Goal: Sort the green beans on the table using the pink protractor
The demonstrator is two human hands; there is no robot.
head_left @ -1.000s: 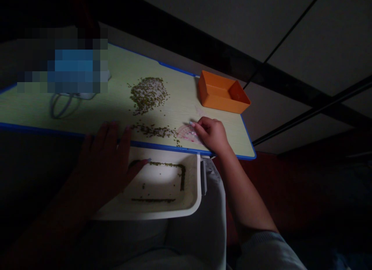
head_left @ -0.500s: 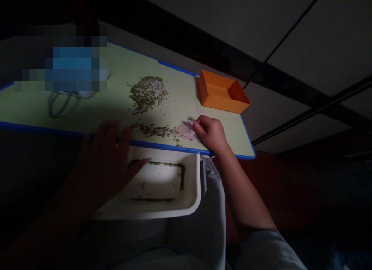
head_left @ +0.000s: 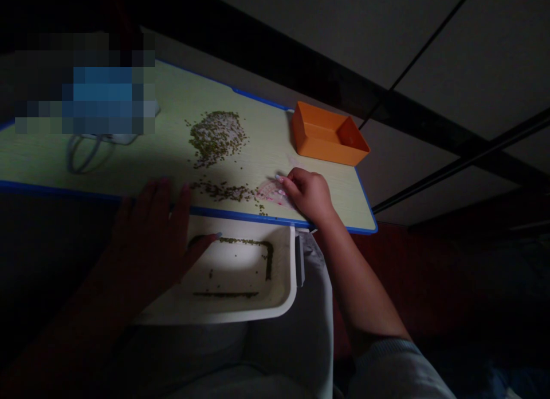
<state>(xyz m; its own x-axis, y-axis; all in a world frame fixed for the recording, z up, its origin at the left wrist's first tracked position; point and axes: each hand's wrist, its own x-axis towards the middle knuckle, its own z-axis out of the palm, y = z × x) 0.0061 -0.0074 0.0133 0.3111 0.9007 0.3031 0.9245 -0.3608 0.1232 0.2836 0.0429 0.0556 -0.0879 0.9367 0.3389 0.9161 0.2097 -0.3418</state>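
A pale green table with a blue edge carries a heap of small green beans mixed with white grains and a thin row of green beans near its front edge. My right hand rests on the table by the row's right end, fingers curled on a small clear card with pink marks. My left hand lies open on the left rim of a white tray held below the table edge, thumb inside it. Green beans line the tray's inner corners.
An orange box stands at the table's far right corner. A white cable loop lies at the left beside a blurred-out patch. The tray rests on my lap in light trousers. The surroundings are dark.
The view has shifted slightly; my right hand and its card have edged a little leftward toward the bean row. My left hand stays on the tray.
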